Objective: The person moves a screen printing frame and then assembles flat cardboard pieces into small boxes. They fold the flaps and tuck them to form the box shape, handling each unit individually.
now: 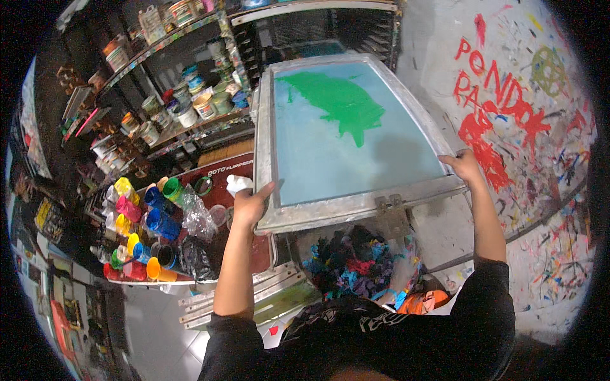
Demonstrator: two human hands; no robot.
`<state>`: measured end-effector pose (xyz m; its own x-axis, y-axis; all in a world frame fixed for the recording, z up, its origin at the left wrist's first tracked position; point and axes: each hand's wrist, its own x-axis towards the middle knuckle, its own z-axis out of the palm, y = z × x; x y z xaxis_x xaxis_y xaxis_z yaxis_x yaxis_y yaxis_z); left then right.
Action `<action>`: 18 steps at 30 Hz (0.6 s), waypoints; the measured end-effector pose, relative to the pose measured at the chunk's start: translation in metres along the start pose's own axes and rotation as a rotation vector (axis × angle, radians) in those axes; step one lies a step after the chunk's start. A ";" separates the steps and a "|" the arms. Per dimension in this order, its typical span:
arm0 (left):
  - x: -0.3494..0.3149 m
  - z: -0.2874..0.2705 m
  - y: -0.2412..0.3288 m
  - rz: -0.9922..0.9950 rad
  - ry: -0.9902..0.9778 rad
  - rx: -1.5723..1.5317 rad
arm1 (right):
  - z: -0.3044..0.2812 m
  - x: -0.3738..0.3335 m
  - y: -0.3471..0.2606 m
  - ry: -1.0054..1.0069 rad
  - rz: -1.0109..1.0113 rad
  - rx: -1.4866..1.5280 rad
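Observation:
A large silk-screen frame (343, 210) of grey metal is held up in front of me, tilted. Across its pale blue mesh (311, 168) lies a ragged green patch (343, 101). My left hand (251, 206) grips the near left corner, thumb on top of the rim. Beside those fingers is a white, crumpled-looking thing (239, 183); whether I hold it too, I cannot tell. On the right side rail, close to the near corner, my right hand (466, 167) is closed with its thumb over the edge. The fingers of both hands are partly hidden beneath the frame.
Left of the frame stands a red-topped table (238, 166) crowded with colourful plastic cups (162, 223) and clear plastic wrap (198, 213). Shelves (184, 130) of paint tubs rise behind. Below lies a heap of dark rags (356, 260). A paint-smeared wall (508, 140) borders the right.

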<state>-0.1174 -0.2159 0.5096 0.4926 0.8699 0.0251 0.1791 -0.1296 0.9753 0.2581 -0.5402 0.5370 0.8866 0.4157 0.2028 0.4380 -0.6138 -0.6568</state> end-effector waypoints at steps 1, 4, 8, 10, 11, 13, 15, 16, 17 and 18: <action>0.003 -0.001 0.002 -0.023 0.005 0.022 | 0.003 0.005 -0.001 0.004 0.001 0.014; 0.022 0.000 -0.001 -0.047 0.030 0.103 | 0.009 0.027 0.010 0.012 -0.009 -0.065; 0.042 0.002 0.003 -0.123 0.053 0.236 | 0.020 0.043 0.003 0.015 -0.001 -0.070; 0.058 0.000 -0.006 -0.092 0.087 0.211 | 0.028 0.056 0.002 -0.010 -0.004 -0.039; 0.066 0.000 -0.011 -0.076 0.099 0.197 | 0.035 0.064 0.006 0.022 -0.006 -0.051; 0.078 0.003 -0.011 -0.065 0.086 0.133 | 0.045 0.080 0.015 0.089 -0.002 -0.077; 0.085 0.008 0.016 -0.148 0.097 0.212 | 0.048 0.095 0.003 0.036 0.020 -0.065; 0.095 0.011 0.016 -0.110 0.086 0.191 | 0.050 0.103 -0.002 0.010 0.030 -0.059; 0.099 0.015 0.022 -0.071 0.072 0.167 | 0.051 0.111 -0.002 0.005 0.009 -0.048; 0.102 0.020 0.029 -0.031 0.057 0.144 | 0.055 0.119 -0.002 0.000 -0.013 -0.039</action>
<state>-0.0452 -0.1402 0.5362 0.4363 0.8997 0.0115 0.3159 -0.1651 0.9343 0.3549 -0.4528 0.5225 0.8809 0.4237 0.2112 0.4548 -0.6338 -0.6257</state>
